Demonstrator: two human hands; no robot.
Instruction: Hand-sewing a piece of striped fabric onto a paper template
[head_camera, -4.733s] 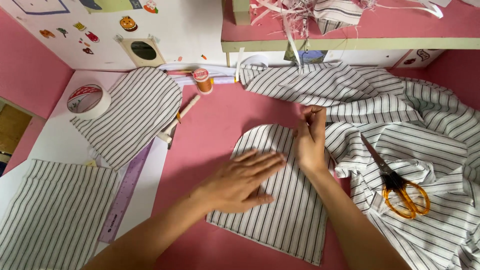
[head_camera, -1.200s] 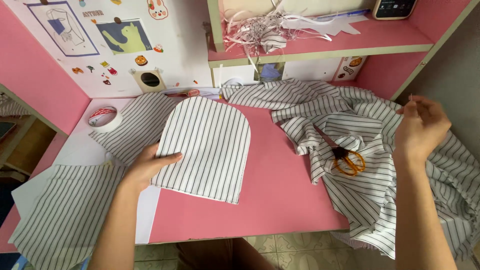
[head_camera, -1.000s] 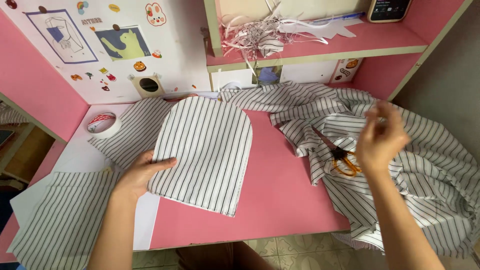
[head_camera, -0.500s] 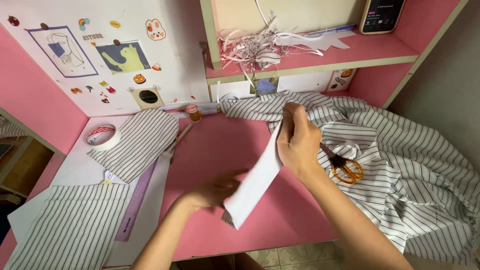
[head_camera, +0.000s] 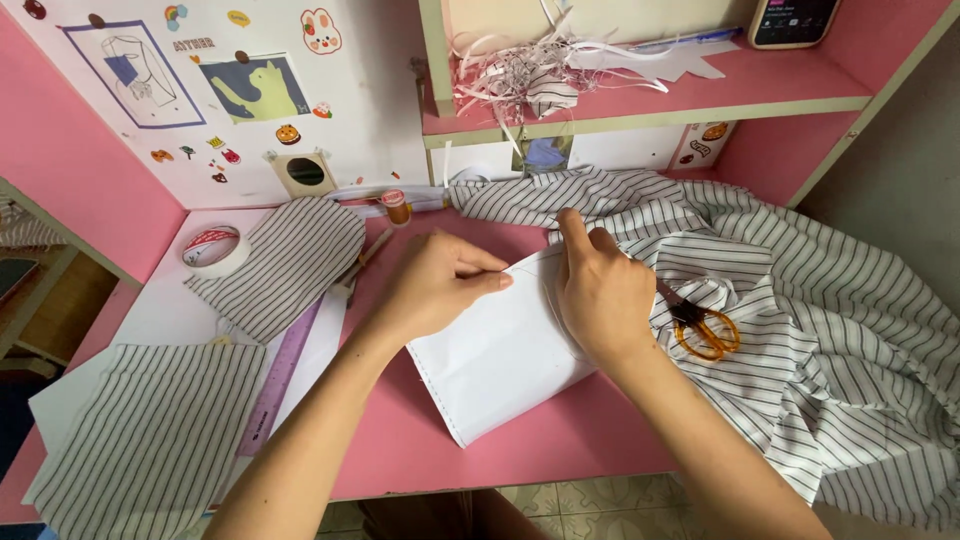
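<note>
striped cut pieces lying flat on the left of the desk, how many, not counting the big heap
2. One rounded striped piece lies beside the tape roll, near the wall. One squarer striped piece lies at the desk's front-left corner. Others may be hidden under the striped heap on the right.

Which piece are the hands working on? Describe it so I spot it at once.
On the pink desk, left of the heaped striped cloth with orange-handled scissors, lies a white piece. The left hand and right hand pinch its top edge. Unlike the other pieces, it shows no stripes.
</note>
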